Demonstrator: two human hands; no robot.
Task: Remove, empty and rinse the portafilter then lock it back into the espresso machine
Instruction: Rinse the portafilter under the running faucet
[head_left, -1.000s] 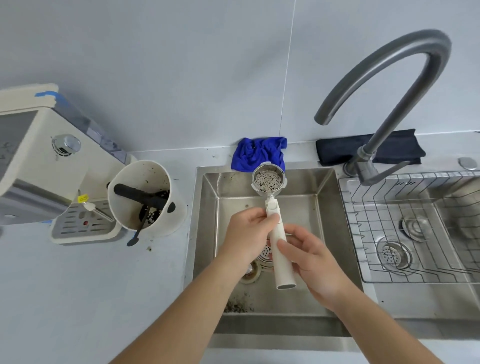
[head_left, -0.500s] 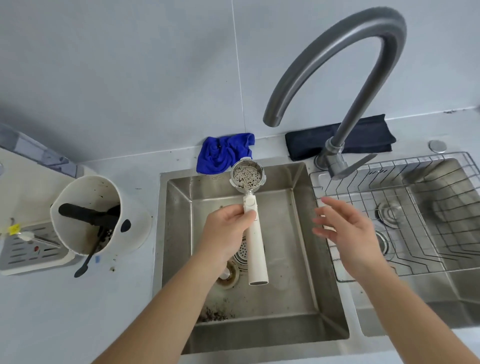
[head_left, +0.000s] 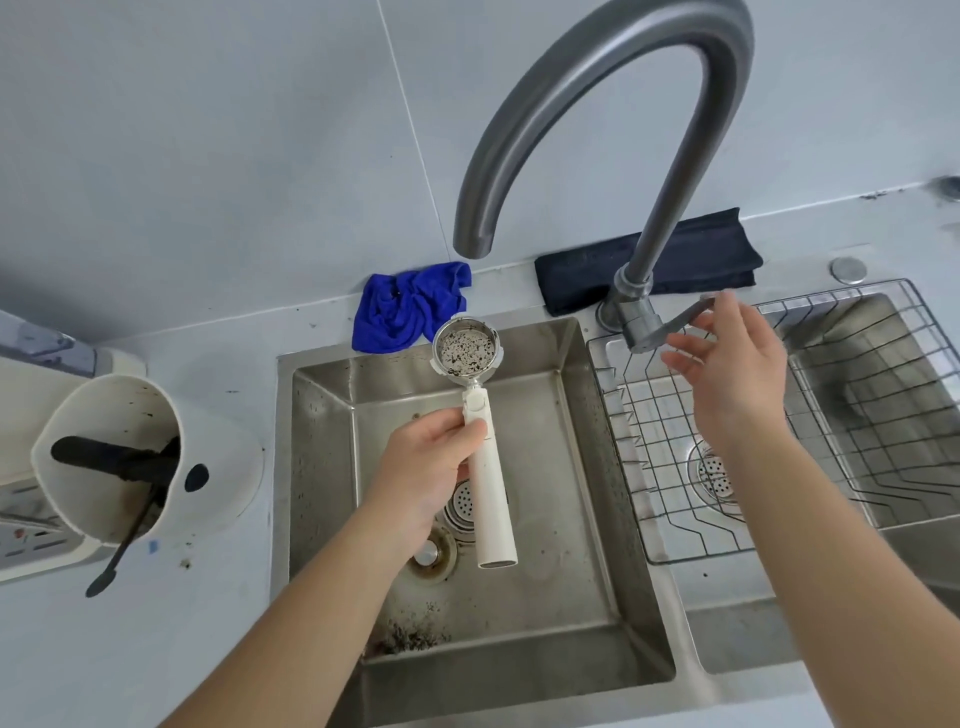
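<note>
Left hand (head_left: 434, 467) grips portafilter (head_left: 480, 441) over the sink (head_left: 582, 467); right hand (head_left: 727, 364), fingers loose, nears tap lever (head_left: 670, 325). Centre basket under spout first.

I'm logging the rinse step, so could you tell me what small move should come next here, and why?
Probably the right hand should take the faucet lever and turn on the water. Its open fingers are at the lever, no water runs from the spout, and the left hand holds the portafilter over the sink with grounds still speckling its basket.
</note>
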